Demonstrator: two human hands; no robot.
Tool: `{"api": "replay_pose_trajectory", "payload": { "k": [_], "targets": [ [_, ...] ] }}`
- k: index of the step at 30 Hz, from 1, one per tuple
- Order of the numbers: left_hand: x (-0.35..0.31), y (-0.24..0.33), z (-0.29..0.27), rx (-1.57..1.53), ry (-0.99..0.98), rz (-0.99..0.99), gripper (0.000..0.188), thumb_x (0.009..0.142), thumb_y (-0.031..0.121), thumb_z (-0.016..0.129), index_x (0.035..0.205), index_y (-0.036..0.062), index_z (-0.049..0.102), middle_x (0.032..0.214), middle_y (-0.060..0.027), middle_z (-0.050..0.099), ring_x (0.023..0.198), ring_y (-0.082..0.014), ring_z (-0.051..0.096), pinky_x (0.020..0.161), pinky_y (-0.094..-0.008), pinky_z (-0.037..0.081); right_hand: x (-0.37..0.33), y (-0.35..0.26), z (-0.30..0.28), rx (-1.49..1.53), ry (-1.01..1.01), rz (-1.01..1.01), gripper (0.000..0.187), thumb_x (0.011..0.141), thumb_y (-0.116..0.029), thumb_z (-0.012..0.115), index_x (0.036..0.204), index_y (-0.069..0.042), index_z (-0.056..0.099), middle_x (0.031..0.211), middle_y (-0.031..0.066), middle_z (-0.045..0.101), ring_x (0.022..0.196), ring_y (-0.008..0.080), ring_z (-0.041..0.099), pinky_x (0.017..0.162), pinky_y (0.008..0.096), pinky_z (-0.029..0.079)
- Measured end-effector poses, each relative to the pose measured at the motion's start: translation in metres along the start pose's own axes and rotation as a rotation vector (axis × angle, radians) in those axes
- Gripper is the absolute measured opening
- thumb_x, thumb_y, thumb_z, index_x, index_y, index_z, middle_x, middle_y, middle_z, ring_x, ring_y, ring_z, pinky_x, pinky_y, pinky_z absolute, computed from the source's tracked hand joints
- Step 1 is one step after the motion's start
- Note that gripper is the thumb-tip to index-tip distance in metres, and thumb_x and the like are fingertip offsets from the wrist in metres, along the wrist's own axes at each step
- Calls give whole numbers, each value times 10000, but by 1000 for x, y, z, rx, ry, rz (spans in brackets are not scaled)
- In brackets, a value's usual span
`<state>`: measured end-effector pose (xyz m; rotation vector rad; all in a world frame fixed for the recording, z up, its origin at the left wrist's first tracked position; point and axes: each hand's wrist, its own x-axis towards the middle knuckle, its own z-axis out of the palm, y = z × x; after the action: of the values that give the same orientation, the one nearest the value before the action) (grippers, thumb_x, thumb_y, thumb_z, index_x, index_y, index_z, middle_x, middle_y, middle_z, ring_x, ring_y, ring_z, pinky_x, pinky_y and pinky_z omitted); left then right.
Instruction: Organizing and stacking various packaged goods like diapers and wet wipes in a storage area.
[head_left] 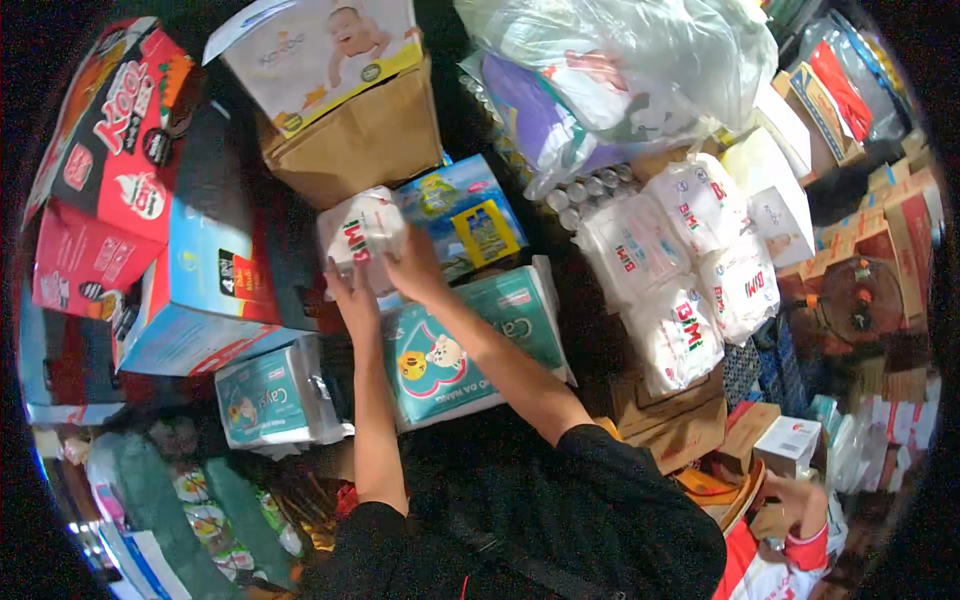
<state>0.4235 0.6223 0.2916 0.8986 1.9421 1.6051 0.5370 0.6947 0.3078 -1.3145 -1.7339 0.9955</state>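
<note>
A soft white plastic-wrapped pack point(362, 222) with red and green lettering is between my hands, in front of an open cardboard box point(355, 145). My left hand point(352, 297) grips its near left side, and my right hand point(413, 266) grips its near right side, with some fingertips hidden. Under my right forearm lies a large teal pack point(440, 370) with cartoon animals on it. Just beyond this, a blue and yellow pack point(462, 215) touches the cardboard box. To the right, several similar white packs point(690, 325) are piled together.
Red and blue cartons point(215, 265) stand at the left, beside a smaller teal pack point(262, 400). A big clear bag point(640, 60) of packages bulges at the far right, near several can tops point(590, 190). Another person's hand point(800, 500) shows at the lower right.
</note>
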Motion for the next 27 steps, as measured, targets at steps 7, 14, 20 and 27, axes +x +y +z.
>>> {"api": "replay_pose_trajectory", "payload": {
  "k": [7,14,20,27],
  "targets": [
    [-3,-18,4,574,86,126,871,1013,467,665,1658,-18,337,1623,-506,295,1551,-686,198,1307,-637,189,12,19,9,156,14,-98,711,932,-182,708,1567,-6,441,1426,340,607,1327,514,586,1148,563,466],
    [-16,11,6,433,51,241,649,976,202,682,1557,-21,496,1443,-351,577,1340,-519,537,1176,-557,392,7,6,9,73,113,10,702,915,-181,713,1554,8,494,1353,324,663,1260,500,637,1104,563,495],
    [-34,53,6,382,79,489,552,940,61,665,1482,-3,578,1391,-253,628,1299,-431,558,1144,-517,413,-7,-25,-20,77,360,-238,683,886,-138,726,1519,36,534,1335,299,661,1256,486,611,1117,552,464],
    [-39,92,11,416,21,714,467,984,96,640,1447,40,640,1447,-242,615,1380,-434,529,1201,-539,379,-10,-62,-78,143,508,-398,672,860,-31,729,1507,14,553,1338,267,656,1250,469,599,1109,561,449]
  ]
}}
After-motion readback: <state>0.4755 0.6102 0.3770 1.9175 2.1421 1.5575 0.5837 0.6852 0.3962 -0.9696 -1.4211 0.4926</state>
